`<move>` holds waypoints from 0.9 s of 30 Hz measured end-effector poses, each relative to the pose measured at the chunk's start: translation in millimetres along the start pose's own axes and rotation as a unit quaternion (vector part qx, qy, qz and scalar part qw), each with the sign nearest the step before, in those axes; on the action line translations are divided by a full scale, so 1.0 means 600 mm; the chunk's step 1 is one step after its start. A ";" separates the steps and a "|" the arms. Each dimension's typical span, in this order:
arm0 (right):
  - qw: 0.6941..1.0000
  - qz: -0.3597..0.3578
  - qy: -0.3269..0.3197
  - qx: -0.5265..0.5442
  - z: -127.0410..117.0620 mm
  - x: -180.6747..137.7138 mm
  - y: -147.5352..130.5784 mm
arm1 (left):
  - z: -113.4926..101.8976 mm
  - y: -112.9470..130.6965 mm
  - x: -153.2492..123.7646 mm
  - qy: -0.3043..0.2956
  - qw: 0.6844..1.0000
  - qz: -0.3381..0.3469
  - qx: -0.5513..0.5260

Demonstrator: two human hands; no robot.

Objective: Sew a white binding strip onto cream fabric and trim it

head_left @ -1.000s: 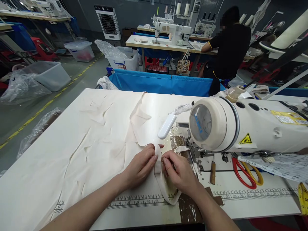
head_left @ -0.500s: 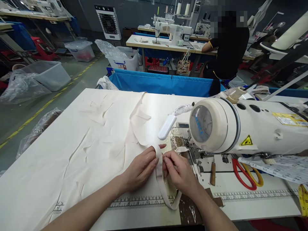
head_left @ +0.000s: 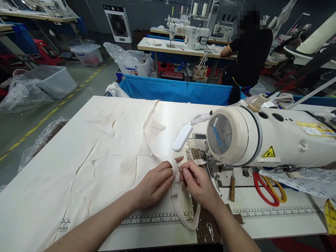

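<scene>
Cream fabric (head_left: 105, 168) lies spread and wrinkled over the left of the sewing table. My left hand (head_left: 159, 182) is closed on the fabric's right edge, where a narrow cream fabric strip (head_left: 176, 199) passes over its fingers. That strip hangs in a loop toward the table's front edge. My right hand (head_left: 195, 180) pinches the edge of the strip beside my left fingertips; the exact grip is partly hidden. Just right of my right hand stands the sewing machine (head_left: 236, 136), its needle area mostly hidden behind the head.
A white lamp (head_left: 182, 138) hangs beside the machine head. Red-and-yellow scissors (head_left: 266, 190) and a wooden-handled tool (head_left: 232, 189) lie at right. A printed ruler (head_left: 147, 221) runs along the front. Beyond a blue cloth trough (head_left: 170, 89), a person (head_left: 253, 52) sits working.
Both hands have shifted slightly to the right with the strip. The hanging loop has swung a little right and widened.
</scene>
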State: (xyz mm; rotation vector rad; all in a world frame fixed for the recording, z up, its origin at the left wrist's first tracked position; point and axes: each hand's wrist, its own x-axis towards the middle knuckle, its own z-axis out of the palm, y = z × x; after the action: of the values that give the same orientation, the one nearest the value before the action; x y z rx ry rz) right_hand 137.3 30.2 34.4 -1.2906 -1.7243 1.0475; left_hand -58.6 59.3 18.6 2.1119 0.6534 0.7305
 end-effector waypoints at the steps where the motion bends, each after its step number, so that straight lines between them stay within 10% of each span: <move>1: 1.000 0.008 -0.005 0.012 0.000 0.000 0.000 | 0.000 0.000 0.000 -0.001 1.000 0.002 -0.004; 16: 1.000 -0.028 -0.009 0.009 -0.005 -0.003 -0.006 | -0.012 0.011 0.001 -0.056 0.998 0.009 -0.022; 27: 0.995 -0.051 0.009 -0.081 0.015 -0.001 0.013 | -0.014 -0.021 -0.006 0.070 0.991 -0.086 -0.068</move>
State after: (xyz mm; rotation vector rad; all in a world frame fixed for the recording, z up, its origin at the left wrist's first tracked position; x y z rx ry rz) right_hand 132.3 29.0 23.9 -1.2905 -1.8723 0.8502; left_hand -69.4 67.9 11.7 1.8651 0.8277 0.8080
